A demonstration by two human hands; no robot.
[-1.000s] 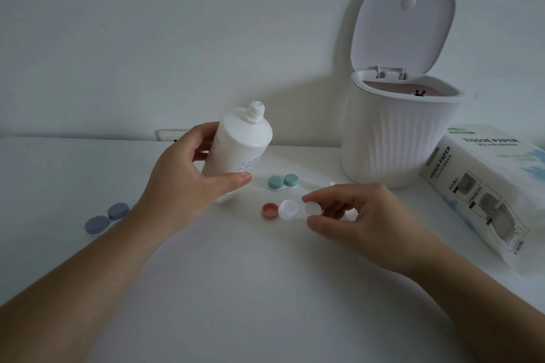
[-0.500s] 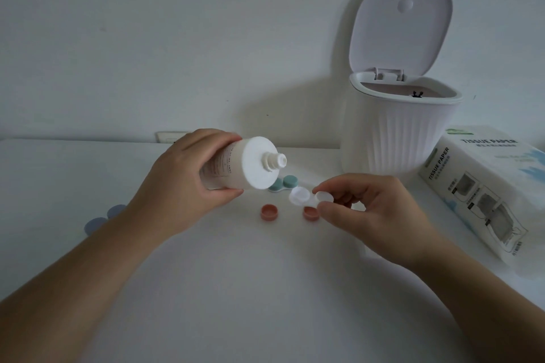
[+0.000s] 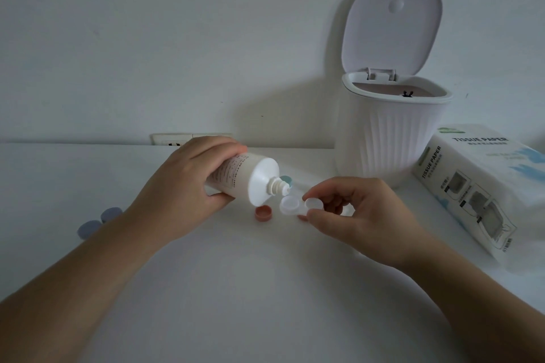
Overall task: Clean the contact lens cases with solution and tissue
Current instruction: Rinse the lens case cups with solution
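Now: bottle [image 3: 250, 180] over (open) case [image 3: 298, 206]

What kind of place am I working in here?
Probably a home desk or dresser top against a wall: a white tabletop, a small lidded desktop bin, a tissue paper pack and a wall socket.

White solution bottle [image 3: 247, 178] tilted, nozzle over the open clear lens case [image 3: 298, 206]; coral cap [image 3: 263, 213] beside.

One camera only, worn on the person's head, looks forward and down over a white table [image 3: 265, 289] toward the wall [image 3: 177, 38] behind it. It sits close, both forearms entering from the bottom corners; wide-angle, edges bowed.
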